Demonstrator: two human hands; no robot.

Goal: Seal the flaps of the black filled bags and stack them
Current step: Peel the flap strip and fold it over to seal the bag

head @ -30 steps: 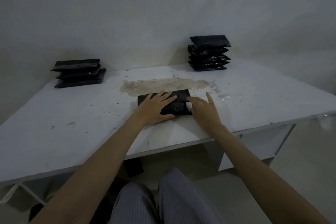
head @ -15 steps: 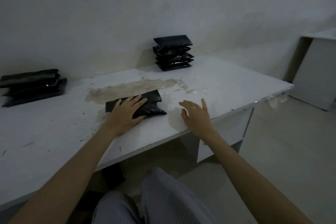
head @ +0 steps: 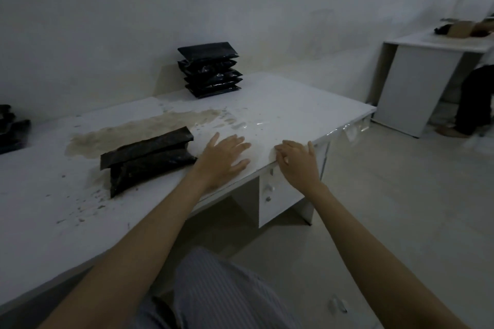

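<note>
A black filled bag [head: 149, 159] lies on the white table [head: 294, 109], its flap folded over on top. My left hand [head: 223, 159] rests flat on the tabletop just right of the bag, fingers straight, holding nothing. My right hand [head: 296, 159] is at the table's front right edge, fingers loosely bent over the rim, empty. A stack of several black bags [head: 211, 69] stands at the back by the wall. Another pile of black bags [head: 10, 128] shows at the far left edge.
A brownish stain [head: 139, 131] spreads across the tabletop behind the bag, with dark specks in front. A drawer unit [head: 283, 195] sits under the table's right end. A second white table [head: 427, 75] stands at the right with another person beside it.
My left hand has come off the bag and slid right onto the bare tabletop. My right hand moved right to the table's edge. The view has swung to the right.
</note>
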